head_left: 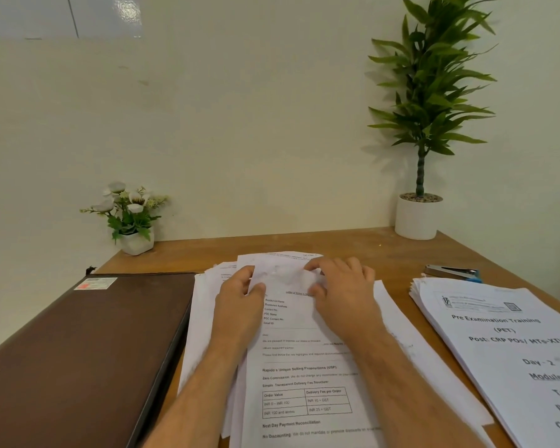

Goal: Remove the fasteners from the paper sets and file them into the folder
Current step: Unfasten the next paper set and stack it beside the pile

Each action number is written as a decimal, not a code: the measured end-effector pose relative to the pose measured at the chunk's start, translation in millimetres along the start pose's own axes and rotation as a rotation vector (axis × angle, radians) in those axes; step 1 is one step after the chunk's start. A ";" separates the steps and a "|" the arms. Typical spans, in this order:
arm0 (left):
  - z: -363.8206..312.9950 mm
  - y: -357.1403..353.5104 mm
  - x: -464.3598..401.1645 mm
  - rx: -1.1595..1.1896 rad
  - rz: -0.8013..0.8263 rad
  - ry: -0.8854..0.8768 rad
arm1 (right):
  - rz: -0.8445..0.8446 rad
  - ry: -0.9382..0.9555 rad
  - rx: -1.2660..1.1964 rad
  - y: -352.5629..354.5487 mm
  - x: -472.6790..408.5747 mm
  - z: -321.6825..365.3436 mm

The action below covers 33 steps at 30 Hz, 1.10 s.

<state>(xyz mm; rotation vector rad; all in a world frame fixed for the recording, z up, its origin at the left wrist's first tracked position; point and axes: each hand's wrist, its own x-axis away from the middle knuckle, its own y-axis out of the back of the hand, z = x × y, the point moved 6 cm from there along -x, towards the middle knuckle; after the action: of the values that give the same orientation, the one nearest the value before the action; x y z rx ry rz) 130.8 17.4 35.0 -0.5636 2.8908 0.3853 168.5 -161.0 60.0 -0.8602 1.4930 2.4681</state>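
Head view. A loose stack of white printed paper sheets (pixel 304 367) is spread at the desk centre, its top edge gripped by the left hand (pixel 240 294) and pinched by the right hand (pixel 343 286), fingers curled; no fastener is discernible there. The closed brown leather-textured folder (pixel 84 344) lies just left, apparently unfilled. A second thick, squared paper set (pixel 505 344) waits at right, beside a metal staple remover (pixel 453 273). Filing is judged barely begun.

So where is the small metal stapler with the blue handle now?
In the head view, the small metal stapler with the blue handle lies on the wooden table, far right, behind the right paper stack, near the white plant pot.
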 end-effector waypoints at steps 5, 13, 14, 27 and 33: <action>-6.8 -2.9 2.4 -0.019 0.017 -0.057 | 0.006 0.036 -0.044 -2.0 1.9 8.7; -2.4 38.8 5.1 -0.125 -0.370 -0.001 | 0.086 0.180 0.000 -9.6 8.1 22.7; 0.3 43.2 3.6 -0.136 -0.387 0.035 | 0.102 0.194 0.001 -10.4 9.0 24.1; 5.0 46.0 -1.7 -0.114 -0.431 0.066 | 0.149 0.181 -0.069 -10.9 10.7 17.2; -10.1 3.4 6.5 -0.243 -0.070 -0.099 | 0.063 0.250 -0.190 -5.6 12.0 18.5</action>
<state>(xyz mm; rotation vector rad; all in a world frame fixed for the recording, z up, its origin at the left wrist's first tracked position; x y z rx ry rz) 122.3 15.3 44.0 -0.6600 2.7388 0.7381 153.4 -144.6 55.7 -1.2129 1.3899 2.6640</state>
